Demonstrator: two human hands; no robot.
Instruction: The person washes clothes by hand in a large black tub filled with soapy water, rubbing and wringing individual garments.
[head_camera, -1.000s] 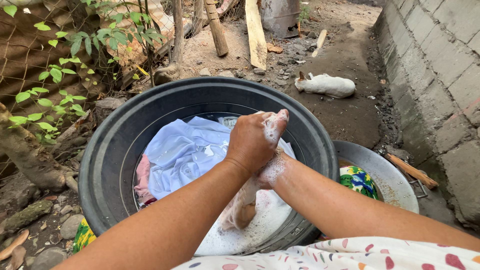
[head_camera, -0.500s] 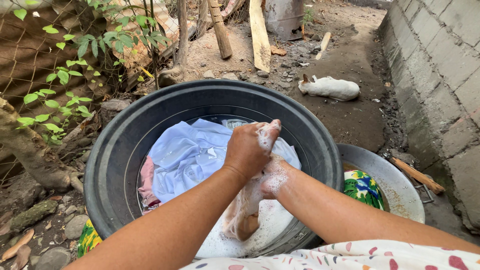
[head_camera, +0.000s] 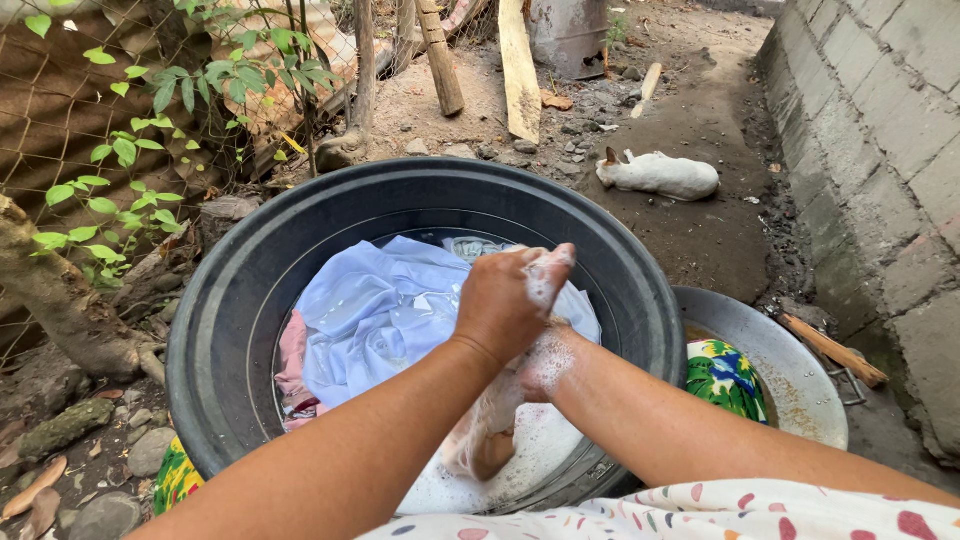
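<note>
My left hand (head_camera: 510, 300) is fisted and soapy above a big black basin (head_camera: 230, 330). It grips a wet beige cloth (head_camera: 485, 430) that hangs down into the suds. My right hand (head_camera: 545, 358) lies under the left one, covered in foam, and clutches the same cloth. A pale blue garment (head_camera: 375, 315) is heaped in the basin behind my hands, with a pink cloth (head_camera: 290, 365) at its left edge. White soapy water (head_camera: 545, 440) fills the near part of the basin.
A metal basin (head_camera: 790, 360) with a green and yellow floral cloth (head_camera: 722, 372) stands to the right. A white cat (head_camera: 657, 173) lies on the dirt beyond. A concrete block wall (head_camera: 880, 130) runs along the right. Wire fence, leafy branches and wooden planks (head_camera: 515, 65) stand behind.
My left hand has slid back and forth over the right, rubbing the beige cloth. The view has shifted slightly.
</note>
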